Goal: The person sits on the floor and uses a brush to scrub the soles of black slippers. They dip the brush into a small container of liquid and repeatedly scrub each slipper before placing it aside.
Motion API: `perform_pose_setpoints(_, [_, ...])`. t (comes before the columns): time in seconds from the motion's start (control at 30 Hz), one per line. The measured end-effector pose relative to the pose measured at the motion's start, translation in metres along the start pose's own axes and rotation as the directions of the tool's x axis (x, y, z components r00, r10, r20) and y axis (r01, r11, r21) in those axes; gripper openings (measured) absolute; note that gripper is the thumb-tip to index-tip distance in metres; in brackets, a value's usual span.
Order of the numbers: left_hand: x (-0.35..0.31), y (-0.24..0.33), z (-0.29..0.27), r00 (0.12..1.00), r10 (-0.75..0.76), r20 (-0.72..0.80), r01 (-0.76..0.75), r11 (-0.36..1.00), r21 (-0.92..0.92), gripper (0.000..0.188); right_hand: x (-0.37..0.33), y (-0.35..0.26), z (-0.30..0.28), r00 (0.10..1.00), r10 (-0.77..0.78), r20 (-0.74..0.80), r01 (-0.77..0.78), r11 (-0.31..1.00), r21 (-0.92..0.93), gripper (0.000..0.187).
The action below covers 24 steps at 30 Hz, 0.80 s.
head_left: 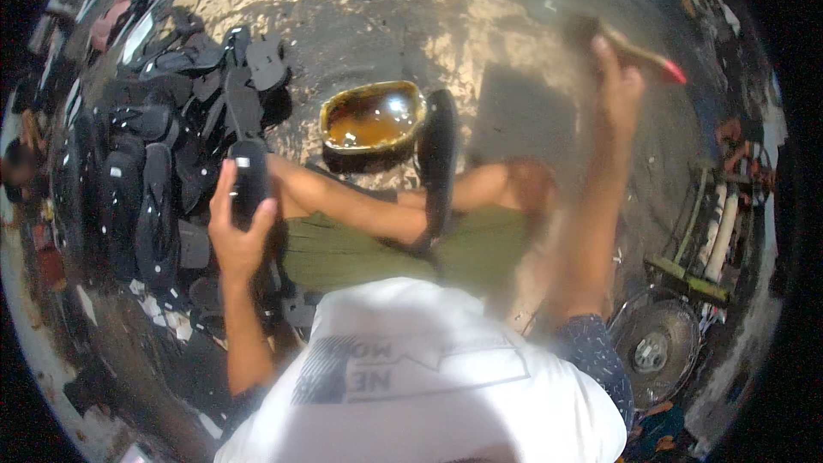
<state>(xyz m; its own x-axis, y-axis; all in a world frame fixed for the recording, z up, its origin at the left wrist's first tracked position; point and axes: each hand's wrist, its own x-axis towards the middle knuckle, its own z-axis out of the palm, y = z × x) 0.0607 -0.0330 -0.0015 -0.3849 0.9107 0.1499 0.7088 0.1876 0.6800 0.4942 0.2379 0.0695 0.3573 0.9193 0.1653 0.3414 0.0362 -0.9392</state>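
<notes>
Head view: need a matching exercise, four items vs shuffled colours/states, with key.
Column 1
1. Left hand
2. Right hand
3. Bowl
4. Shorts

Column 2
A. Contains amber-brown liquid
B. Olive green
C. Grips a red-tipped tool
D. Holds a black sole

Pairs: 1-D, 2-C, 3-A, 4-B

A bowl (371, 147) holding liquid (356, 127) sits before the person's crossed legs (360, 210), with a sandal (439, 163) just right of it. Left lies a heap of footwear (157, 214); beside it, another sandal (249, 178) is in the left hand (238, 236). A handled tool (643, 56) is in the right hand (619, 90), beyond the bowl's right.
</notes>
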Motion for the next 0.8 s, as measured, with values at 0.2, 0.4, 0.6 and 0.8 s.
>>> perform_pose_setpoints(0.2, [0.005,0.035,0.023,0.902,-0.280,0.329,0.379,0.147,-0.914,0.060,0.018,-0.044,-0.019,0.911,-0.410,0.038,0.382,0.875,0.298,0.023])
perform_pose_setpoints(0.4, [-0.001,0.053,0.081,0.887,-0.191,0.421,0.386,-0.196,-0.902,0.064,0.011,-0.077,0.025,0.904,-0.374,0.207,0.172,0.762,0.625,0.031])
perform_pose_setpoints(0.6, [0.005,0.056,0.098,0.843,0.072,0.533,0.507,-0.435,-0.744,0.062,-0.103,-0.073,0.092,0.833,-0.204,0.515,-0.065,0.887,0.456,0.023])
perform_pose_setpoints(0.8, [-0.004,0.086,0.099,0.835,-0.156,0.528,0.390,-0.509,-0.767,0.060,-0.186,-0.032,0.136,0.705,-0.311,0.637,0.091,0.931,0.354,0.028])
